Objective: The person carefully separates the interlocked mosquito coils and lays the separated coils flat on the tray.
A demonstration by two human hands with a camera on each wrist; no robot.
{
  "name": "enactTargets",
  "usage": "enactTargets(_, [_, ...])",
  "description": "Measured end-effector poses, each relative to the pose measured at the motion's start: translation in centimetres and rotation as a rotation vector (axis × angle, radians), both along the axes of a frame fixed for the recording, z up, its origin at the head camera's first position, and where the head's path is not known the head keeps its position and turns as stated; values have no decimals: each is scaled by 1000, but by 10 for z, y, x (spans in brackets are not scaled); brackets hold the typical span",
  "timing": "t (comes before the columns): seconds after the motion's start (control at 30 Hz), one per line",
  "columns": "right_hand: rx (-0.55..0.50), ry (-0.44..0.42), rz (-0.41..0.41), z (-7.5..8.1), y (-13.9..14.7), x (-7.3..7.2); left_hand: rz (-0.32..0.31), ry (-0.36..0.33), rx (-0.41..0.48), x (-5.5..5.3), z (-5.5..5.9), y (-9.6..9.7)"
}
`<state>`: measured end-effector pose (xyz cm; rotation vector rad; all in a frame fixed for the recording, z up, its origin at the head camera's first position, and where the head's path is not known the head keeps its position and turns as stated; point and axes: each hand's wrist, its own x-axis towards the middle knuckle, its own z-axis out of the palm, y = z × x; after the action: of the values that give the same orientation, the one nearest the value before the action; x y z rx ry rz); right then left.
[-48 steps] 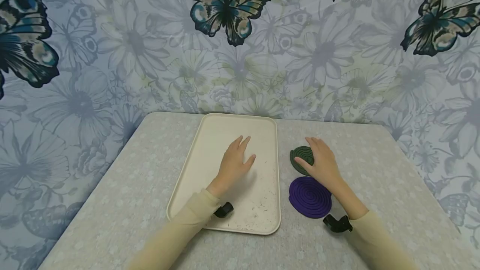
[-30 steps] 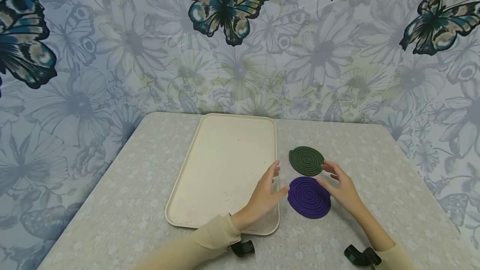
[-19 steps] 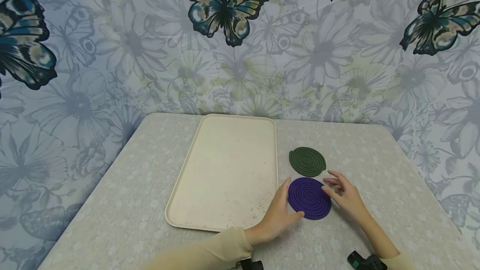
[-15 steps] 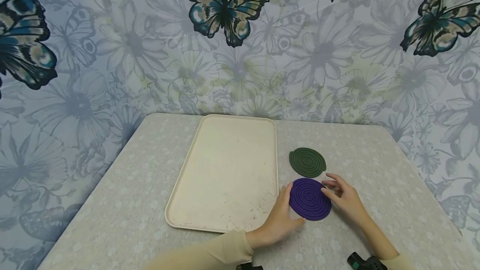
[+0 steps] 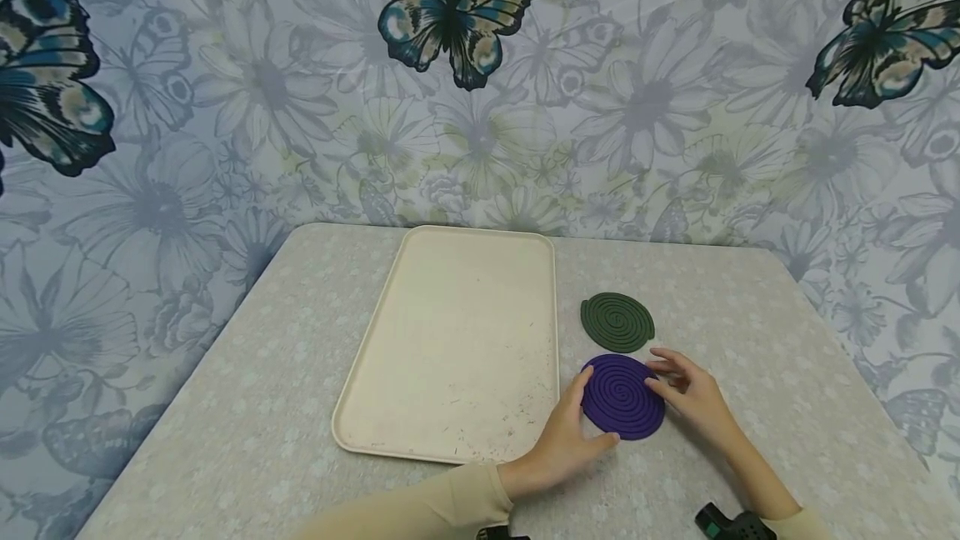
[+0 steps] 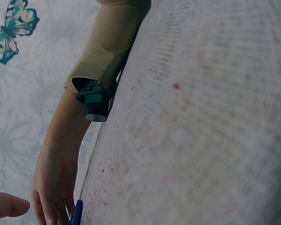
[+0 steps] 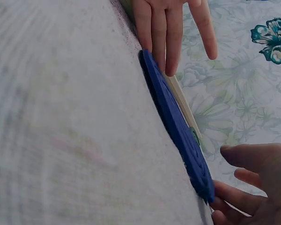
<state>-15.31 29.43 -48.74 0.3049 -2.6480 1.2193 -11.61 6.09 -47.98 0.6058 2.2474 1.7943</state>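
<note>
A flat purple spiral disc (image 5: pixel 623 397) lies on the table near the tray's lower right side; it looks blue in the right wrist view. My left hand (image 5: pixel 558 444) is at its left and near edge, fingers extended along the rim and thumb spread. On the opposite side, my right hand (image 5: pixel 697 402) has loosely bent fingers at the disc's right rim. In the right wrist view, the right thumb (image 7: pixel 243 157) stands apart from the disc (image 7: pixel 178 126), while the fingertips reach its edge. Just beyond lies a smaller green spiral disc (image 5: pixel 617 322), touched by neither hand.
A cream rectangular tray (image 5: pixel 450 340) with small dark specks lies to the left of the discs. The table (image 5: pixel 787 373) has a pale patterned cover and ends at a butterfly-print backdrop (image 5: pixel 480 148). Black cameras sit at both wrists, the right one (image 5: pixel 731 523) near the front.
Both hands have come toward me, the left off the tray and the right off the green disc, to either side of the purple disc. Over the last half second they barely move.
</note>
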Motion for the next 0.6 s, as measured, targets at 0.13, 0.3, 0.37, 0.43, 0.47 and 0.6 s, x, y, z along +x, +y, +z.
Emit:
enactTargets(0.13, [-152,-71,58,4,2,0,-7,-58,84,-2,-1,-1])
enactTargets(0.3, [-307,-184,59,9,3,0,26,-137,165,-4,3,-2])
enactTargets(0.37, [-348,-209,35,11,3,-1,41,-161,214,-6,6,-3])
enactTargets(0.43, [-424,-244,20,13,2,-1,60,-178,270,-9,9,-4])
enactTargets(0.47, [-469,-260,17,14,1,-2,68,-191,298,-11,10,-5])
enactTargets(0.6, [-608,-303,8,26,-7,-6,104,-162,334,-24,18,-12])
